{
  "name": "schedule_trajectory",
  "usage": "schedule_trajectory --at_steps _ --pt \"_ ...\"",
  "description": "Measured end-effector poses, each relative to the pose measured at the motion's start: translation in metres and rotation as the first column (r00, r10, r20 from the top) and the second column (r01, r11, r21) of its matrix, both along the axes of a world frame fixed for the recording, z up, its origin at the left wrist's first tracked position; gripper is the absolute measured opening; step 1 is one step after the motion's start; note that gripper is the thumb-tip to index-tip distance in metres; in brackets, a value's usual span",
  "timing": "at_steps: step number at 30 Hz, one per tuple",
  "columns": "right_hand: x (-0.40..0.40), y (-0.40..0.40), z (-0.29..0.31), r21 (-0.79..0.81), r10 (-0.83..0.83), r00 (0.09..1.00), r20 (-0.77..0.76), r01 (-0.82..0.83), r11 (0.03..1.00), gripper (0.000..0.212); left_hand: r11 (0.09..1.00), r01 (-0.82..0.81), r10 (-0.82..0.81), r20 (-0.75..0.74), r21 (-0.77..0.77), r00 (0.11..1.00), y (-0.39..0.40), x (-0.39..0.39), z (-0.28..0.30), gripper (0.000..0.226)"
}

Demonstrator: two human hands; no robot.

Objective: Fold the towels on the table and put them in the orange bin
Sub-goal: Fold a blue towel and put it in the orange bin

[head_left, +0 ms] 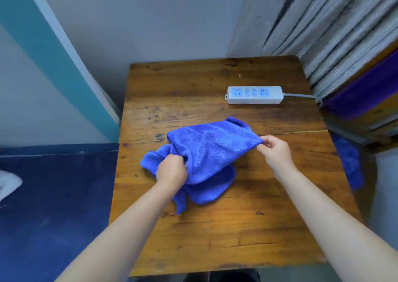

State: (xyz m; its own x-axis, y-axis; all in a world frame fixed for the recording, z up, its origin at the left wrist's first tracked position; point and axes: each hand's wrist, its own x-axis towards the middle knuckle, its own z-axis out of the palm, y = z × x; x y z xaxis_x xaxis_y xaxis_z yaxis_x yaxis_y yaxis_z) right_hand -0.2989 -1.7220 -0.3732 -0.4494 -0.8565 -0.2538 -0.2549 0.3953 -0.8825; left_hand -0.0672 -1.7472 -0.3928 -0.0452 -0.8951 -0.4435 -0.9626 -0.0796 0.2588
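The left hand (172, 169) bunches the near-left edge of the blue towel (206, 152); the right hand (276, 150) pinches its right corner. The towel's long axis runs between the hands, still crumpled on the table (237, 228).

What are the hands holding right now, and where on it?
Both hold the blue towel: the left hand grips bunched cloth at its near-left side, the right hand pinches its right corner.
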Motion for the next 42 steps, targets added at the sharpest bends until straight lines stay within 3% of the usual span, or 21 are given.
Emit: schedule_trajectory --at_steps 4,7,10,12,16,20,23,25,28,31,35,37,39,42 --pt "0.000 -0.031 0.032 -0.007 -0.029 0.998 0.059 0.030 1.000 0.021 0.965 -0.242 0.225 -0.151 -0.105 0.963 -0.037 0.034 0.046 0.022" --pt "0.003 -0.058 0.065 0.000 -0.012 0.998 0.061 0.012 1.000 0.025 0.903 -0.373 0.340 -0.175 -0.215 0.924 -0.061 0.054 0.085 0.028" --pt "0.004 -0.081 0.095 0.018 -0.006 0.999 -0.051 0.007 1.000 0.024 0.866 -0.476 0.409 -0.330 -0.155 0.851 -0.076 0.060 0.120 0.027" --pt "0.007 -0.095 0.115 0.035 0.004 0.976 -0.216 0.004 0.999 0.023 0.855 -0.515 0.440 -0.437 -0.064 0.784 -0.082 0.062 0.137 0.031" --pt "0.017 -0.115 0.162 0.217 0.230 0.819 -0.526 -0.132 0.967 0.029 0.867 -0.475 0.495 -0.384 0.154 0.779 -0.077 0.075 0.157 0.032" --pt "0.033 -0.116 0.186 0.454 0.418 0.652 -0.632 -0.125 0.882 0.027 0.914 -0.362 0.387 -0.131 0.180 0.913 -0.073 0.087 0.173 0.028" --pt "0.044 -0.107 0.184 0.523 0.435 0.625 -0.648 -0.049 0.851 0.025 0.903 -0.406 0.426 -0.167 0.143 0.889 -0.072 0.091 0.175 0.036" --pt "0.049 -0.106 0.183 0.499 0.392 0.649 -0.652 -0.022 0.866 0.024 0.866 -0.492 0.498 -0.258 0.094 0.828 -0.072 0.092 0.173 0.031" --pt "0.059 -0.119 0.196 0.336 0.297 0.654 -0.695 -0.069 0.939 0.030 0.753 -0.647 0.525 -0.482 -0.122 0.702 -0.079 0.093 0.178 0.008" --pt "0.066 -0.140 0.219 0.081 0.195 0.674 -0.712 -0.197 0.977 0.028 0.607 -0.767 0.346 -0.798 -0.210 0.493 -0.090 0.092 0.193 0.021" --pt "0.077 -0.152 0.243 -0.191 0.067 0.724 -0.687 -0.269 0.944 0.036 0.537 -0.828 0.171 -0.939 -0.163 0.297 -0.097 0.088 0.215 0.031" --pt "0.084 -0.150 0.248 -0.252 0.053 0.737 -0.673 -0.297 0.921 0.043 0.508 -0.834 0.185 -0.918 -0.216 0.351 -0.099 0.091 0.219 0.032" --pt "0.086 -0.145 0.242 -0.215 0.111 0.714 -0.692 -0.350 0.912 0.038 0.507 -0.806 0.298 -0.816 -0.305 0.495 -0.096 0.098 0.213 0.033" --pt "0.083 -0.131 0.212 0.032 0.242 0.663 -0.708 -0.311 0.950 0.027 0.649 -0.694 0.457 -0.569 -0.313 0.684 -0.082 0.109 0.190 0.025"
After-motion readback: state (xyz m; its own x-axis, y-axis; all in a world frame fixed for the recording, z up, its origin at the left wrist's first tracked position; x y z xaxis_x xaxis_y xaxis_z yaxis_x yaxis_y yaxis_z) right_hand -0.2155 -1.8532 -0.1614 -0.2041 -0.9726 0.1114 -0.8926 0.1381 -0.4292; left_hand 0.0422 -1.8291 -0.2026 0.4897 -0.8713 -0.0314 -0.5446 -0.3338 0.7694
